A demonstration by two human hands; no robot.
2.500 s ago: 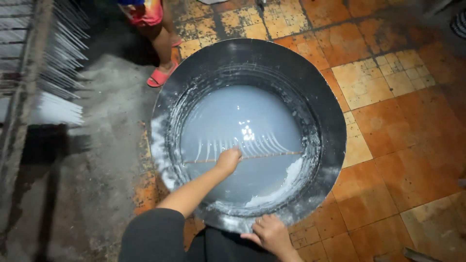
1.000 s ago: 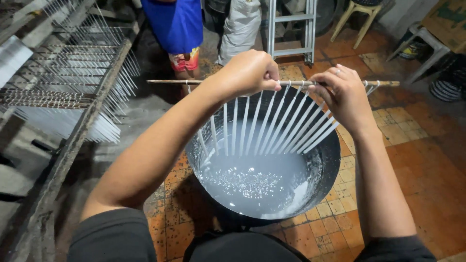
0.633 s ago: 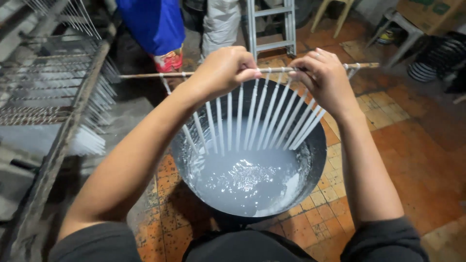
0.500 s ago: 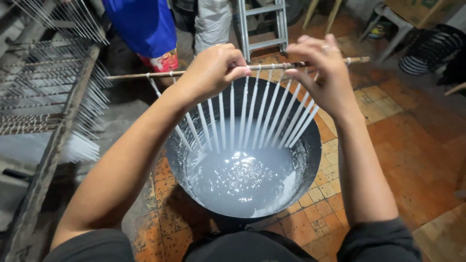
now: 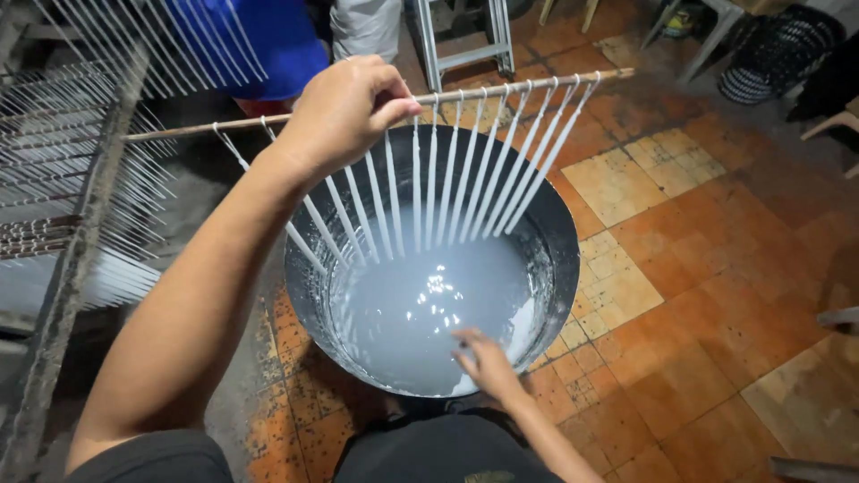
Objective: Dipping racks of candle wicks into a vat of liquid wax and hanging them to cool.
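Hidden: the rack (image 5: 80, 206) of hanging tapers runs off the left edge; another person's blue garment (image 5: 268, 45) is cut by the top edge.
Left hand (image 5: 344, 112): clenched round the wooden stick (image 5: 537, 87), held above the basin.
Right hand (image 5: 488, 362): fingers loose, resting on the near rim of the basin (image 5: 564, 241), grasping nothing.
Candles (image 5: 447, 174): thin white tapers hanging in a fanned row from the stick, tips over the pale liquid wax (image 5: 420, 313).

We note a rack (image 5: 80, 206) of thin white candles at left, a metal stepladder (image 5: 461, 36) at the top, a dark wire basket (image 5: 774, 54) top right, and worn orange floor tiles (image 5: 716, 295) underfoot.
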